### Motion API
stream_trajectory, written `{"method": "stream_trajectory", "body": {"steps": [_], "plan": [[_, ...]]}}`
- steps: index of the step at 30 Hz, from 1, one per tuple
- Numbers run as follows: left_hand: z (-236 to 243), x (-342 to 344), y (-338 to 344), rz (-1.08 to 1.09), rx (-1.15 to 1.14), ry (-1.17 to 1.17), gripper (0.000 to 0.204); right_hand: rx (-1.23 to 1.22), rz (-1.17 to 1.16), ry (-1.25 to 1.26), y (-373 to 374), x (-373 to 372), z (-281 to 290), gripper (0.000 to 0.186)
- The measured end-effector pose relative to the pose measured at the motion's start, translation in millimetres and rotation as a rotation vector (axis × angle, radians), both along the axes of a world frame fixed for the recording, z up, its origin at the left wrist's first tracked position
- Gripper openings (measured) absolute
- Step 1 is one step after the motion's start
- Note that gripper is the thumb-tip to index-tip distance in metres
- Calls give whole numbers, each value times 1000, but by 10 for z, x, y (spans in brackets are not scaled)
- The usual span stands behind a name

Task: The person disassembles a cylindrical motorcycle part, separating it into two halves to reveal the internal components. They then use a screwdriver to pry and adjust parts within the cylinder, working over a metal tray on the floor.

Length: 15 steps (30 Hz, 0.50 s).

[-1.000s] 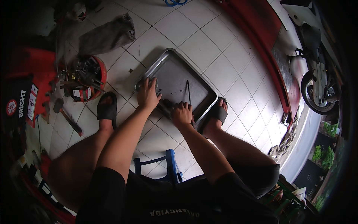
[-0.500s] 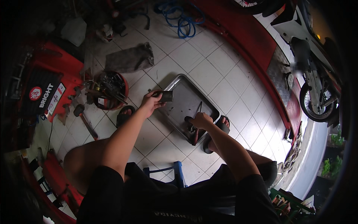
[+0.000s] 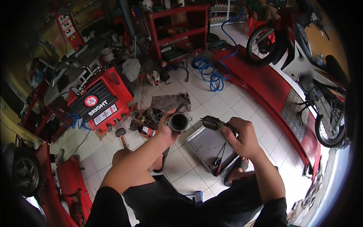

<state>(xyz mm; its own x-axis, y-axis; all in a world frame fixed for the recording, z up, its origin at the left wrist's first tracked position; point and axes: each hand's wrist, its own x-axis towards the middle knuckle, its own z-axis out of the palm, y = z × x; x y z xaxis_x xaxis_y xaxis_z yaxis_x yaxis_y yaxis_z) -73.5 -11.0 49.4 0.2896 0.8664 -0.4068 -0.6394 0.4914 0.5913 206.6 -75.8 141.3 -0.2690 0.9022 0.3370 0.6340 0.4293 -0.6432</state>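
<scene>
My left hand (image 3: 168, 130) is closed round a hollow metal cylindrical housing (image 3: 173, 130), its dark open end facing up toward the camera. To its right, my right hand (image 3: 241, 138) grips a dark motor armature (image 3: 210, 123) with a short shaft pointing left; the two parts are apart. Below them on the tiles rests a steel tray (image 3: 202, 147), holding a thin rod (image 3: 220, 153) and a red-handled tool (image 3: 217, 166).
Left are a red machine (image 3: 119, 100), a tub of tools (image 3: 147, 119), a hammer (image 3: 121, 136) and a grey rag (image 3: 168, 102). Blue hose (image 3: 211, 73) coils ahead near a red cart (image 3: 181, 30). A motorcycle (image 3: 306, 75) stands on a red ramp (image 3: 249, 68). A seated person (image 3: 257, 11) is behind.
Both hands have risen from the tray with metal parts in them. The left hand has turned the housing's opening toward the camera. The view has tilted up, showing more of the workshop.
</scene>
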Motion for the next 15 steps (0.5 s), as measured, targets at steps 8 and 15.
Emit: {"method": "stream_trajectory", "body": {"steps": [8, 15], "plan": [[-442, 454, -202, 174, -104, 118, 30, 115, 203, -172, 15, -319, -125, 26], [-408, 539, 25, 199, -69, 170, 30, 171, 133, -294, 243, -316, -230, 29]]}}
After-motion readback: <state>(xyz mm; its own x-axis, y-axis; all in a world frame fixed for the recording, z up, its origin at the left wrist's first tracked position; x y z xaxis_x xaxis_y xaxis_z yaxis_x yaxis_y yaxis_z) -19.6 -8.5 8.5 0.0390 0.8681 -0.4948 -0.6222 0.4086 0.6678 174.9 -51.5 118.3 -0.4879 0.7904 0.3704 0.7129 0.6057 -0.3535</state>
